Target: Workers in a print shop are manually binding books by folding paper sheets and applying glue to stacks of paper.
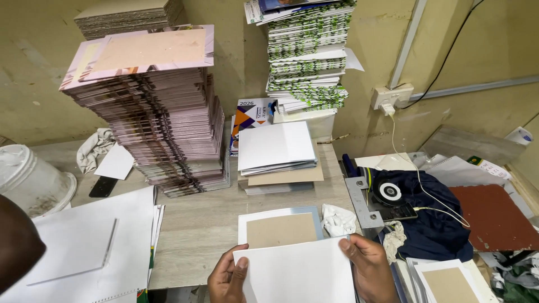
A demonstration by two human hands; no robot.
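My left hand (pixel 227 278) and my right hand (pixel 369 266) hold a white sheet (pixel 297 272) by its two side edges at the bottom of the head view, over the near edge of the wooden table (pixel 196 224). Just beyond the sheet lies a grey-bordered cover with a brown cardboard panel (pixel 281 229) glued in its middle. A crumpled white cloth (pixel 338 220) sits to the right of that cover.
A tall leaning stack of pinkish covers (pixel 163 118) stands at the back left, a stack of green-printed booklets (pixel 307 56) at the back. White sheets (pixel 276 147) lie mid-table, large white sheets (pixel 84 241) at left, a white bucket (pixel 31 179) far left, dark cloth (pixel 426 213) right.
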